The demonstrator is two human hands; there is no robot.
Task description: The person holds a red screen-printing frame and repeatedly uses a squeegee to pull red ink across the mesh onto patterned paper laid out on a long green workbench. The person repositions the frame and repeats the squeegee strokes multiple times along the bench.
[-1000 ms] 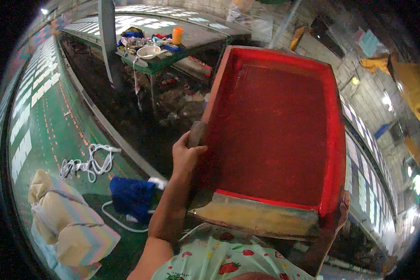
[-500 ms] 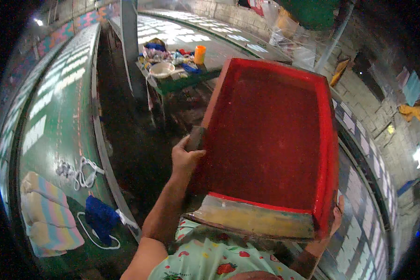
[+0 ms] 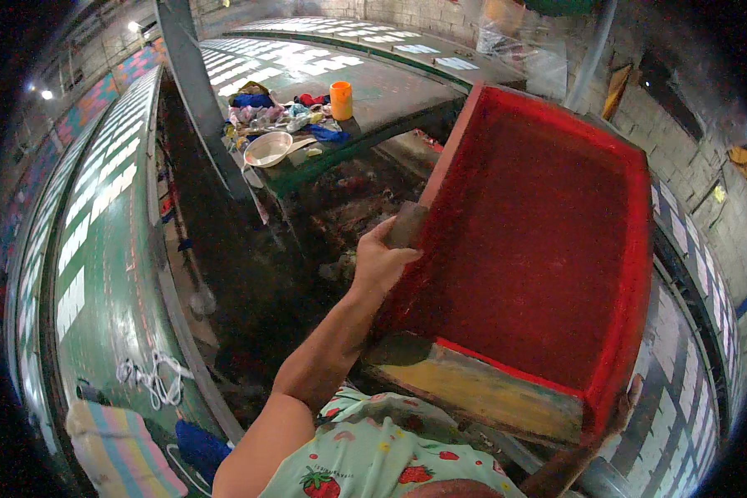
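On my feed the red frame (image 3: 531, 241) is midair, left hand (image 3: 386, 259) clamped round its left edge, right hand (image 3: 625, 408) curled round its lower-right corner, so I'd grip the stiff-looking rim (image 3: 637, 224), sparing the probably fragile mesh (image 3: 515, 207).

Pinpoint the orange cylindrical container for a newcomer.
Right of the slanted grey post runs a long greenish table. Mixed clutter sits at its near end. At the clutter's right stands the orange cylindrical container, upright, taller than the white round bowl.
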